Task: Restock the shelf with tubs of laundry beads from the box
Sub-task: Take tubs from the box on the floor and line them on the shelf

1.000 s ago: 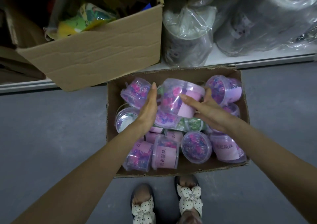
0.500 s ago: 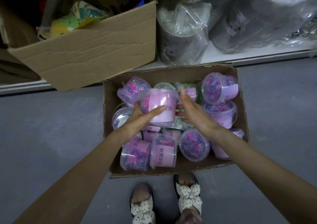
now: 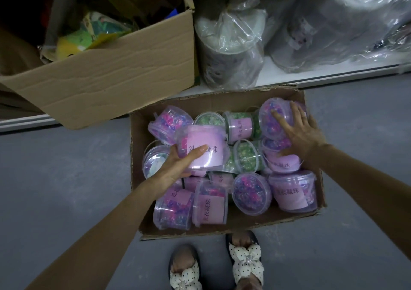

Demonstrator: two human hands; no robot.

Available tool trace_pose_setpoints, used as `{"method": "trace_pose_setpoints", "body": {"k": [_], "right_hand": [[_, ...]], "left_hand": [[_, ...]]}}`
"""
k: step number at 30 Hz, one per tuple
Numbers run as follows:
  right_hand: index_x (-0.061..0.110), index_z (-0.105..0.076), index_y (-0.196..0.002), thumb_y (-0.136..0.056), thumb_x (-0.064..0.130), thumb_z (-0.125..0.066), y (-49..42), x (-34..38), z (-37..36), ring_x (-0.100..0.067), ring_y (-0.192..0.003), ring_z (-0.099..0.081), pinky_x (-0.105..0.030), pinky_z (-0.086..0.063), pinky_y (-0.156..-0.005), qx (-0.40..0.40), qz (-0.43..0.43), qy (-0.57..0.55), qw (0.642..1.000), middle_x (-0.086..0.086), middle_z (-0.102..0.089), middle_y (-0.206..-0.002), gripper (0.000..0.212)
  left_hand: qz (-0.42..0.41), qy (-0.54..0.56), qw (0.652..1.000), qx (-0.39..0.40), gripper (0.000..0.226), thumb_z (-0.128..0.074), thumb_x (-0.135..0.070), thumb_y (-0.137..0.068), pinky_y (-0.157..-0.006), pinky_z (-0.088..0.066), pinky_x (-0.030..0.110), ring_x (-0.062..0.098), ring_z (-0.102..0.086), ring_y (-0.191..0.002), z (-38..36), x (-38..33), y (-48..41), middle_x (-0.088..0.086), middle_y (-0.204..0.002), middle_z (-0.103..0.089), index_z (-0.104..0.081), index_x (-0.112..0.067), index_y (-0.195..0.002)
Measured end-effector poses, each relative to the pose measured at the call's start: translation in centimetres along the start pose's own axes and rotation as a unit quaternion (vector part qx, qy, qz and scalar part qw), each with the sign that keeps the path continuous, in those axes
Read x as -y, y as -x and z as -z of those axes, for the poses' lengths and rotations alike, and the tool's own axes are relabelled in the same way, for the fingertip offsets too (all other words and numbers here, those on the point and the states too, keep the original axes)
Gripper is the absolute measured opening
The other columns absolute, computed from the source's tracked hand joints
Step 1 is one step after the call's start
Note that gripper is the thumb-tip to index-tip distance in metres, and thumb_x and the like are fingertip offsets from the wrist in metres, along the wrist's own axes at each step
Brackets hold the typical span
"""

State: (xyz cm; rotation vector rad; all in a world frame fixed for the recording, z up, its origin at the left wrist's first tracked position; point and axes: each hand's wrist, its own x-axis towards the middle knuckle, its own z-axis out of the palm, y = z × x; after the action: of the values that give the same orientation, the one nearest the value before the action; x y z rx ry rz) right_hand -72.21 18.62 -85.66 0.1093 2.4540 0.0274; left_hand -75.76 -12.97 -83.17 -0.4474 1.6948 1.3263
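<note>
half a second ago both hands were cupped round one tub over the middle of the box (image 3: 222, 230). now the pair has split. the left hand (image 3: 175, 167) carries that tub (image 3: 203, 149) alone, its grip clasped round the lower side with the thumb lying across the pink label, and the tub is raised above the pile at about 10 o'clock from the box's centre. the right hand (image 3: 299, 131) has let go and swung out to the 2 o'clock corner. there its fingers lie spread over a second tub (image 3: 270, 117) that rests on its side. that grip looks released, touching but not yet closed round anything.

we read this as a shift from one tub per trip to two. the first is secured one-handed and the second is about to be taken. the second tub leans on its neighbours, so we would expect it to roll a little as the fingers close.

the box, down on the floor (image 3: 66, 189), is mostly full, so the restock is far from done. the shelf (image 3: 289, 73) runs along 12 o'clock beyond the box. a large carton (image 3: 111, 78) and plastic-wrapped bundles (image 3: 231, 45) stand on it, and we cannot see a free place for the tubs from here.
</note>
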Motion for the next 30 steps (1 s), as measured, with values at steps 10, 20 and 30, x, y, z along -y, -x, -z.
{"method": "trace_pose_setpoints", "body": {"k": [10, 20, 30], "right_hand": [[0.023, 0.001, -0.152, -0.079, 0.039, -0.071, -4.3, -0.4, 2.1, -0.040, -0.144, 0.006, -0.050, 0.000, -0.117, -0.006, -0.005, 0.000, 1.000, -0.019, 0.016, -0.155, 0.103], [0.008, -0.029, -0.135, -0.067, 0.031, -0.084, -2.4, 1.5, 2.3, -0.042, -0.120, -0.041, -0.048, -0.036, -0.103, -0.108, -0.107, -0.256, 0.954, -0.023, -0.032, -0.130, 0.091], [0.012, -0.031, -0.129, -0.064, 0.033, -0.085, 2.9, 2.1, 6.4, -0.023, -0.114, -0.050, -0.034, -0.044, -0.097, -0.080, -0.138, -0.540, 0.826, -0.008, -0.048, -0.125, 0.087]], "left_hand": [[0.005, -0.004, 1.000, 0.017, 0.107, -0.067, -0.067, -0.041, -0.070, -0.052, 0.022, 0.003, -0.056, -0.102, 0.3, -1.1, -0.5, -0.014, -0.120, -0.052, -0.028, -0.030, -0.134], [0.004, -0.031, 0.999, 0.028, 0.108, -0.070, -0.064, -0.043, -0.078, -0.047, 0.023, 0.006, -0.055, -0.107, 1.2, -2.5, 0.4, -0.008, -0.124, -0.054, -0.031, -0.028, -0.138], [-0.020, -0.034, 0.998, 0.052, 0.087, -0.078, -0.055, -0.043, -0.082, -0.053, 0.027, 0.011, -0.060, -0.106, 1.4, -5.7, 5.8, -0.006, -0.116, -0.063, -0.048, -0.030, -0.121]]}}
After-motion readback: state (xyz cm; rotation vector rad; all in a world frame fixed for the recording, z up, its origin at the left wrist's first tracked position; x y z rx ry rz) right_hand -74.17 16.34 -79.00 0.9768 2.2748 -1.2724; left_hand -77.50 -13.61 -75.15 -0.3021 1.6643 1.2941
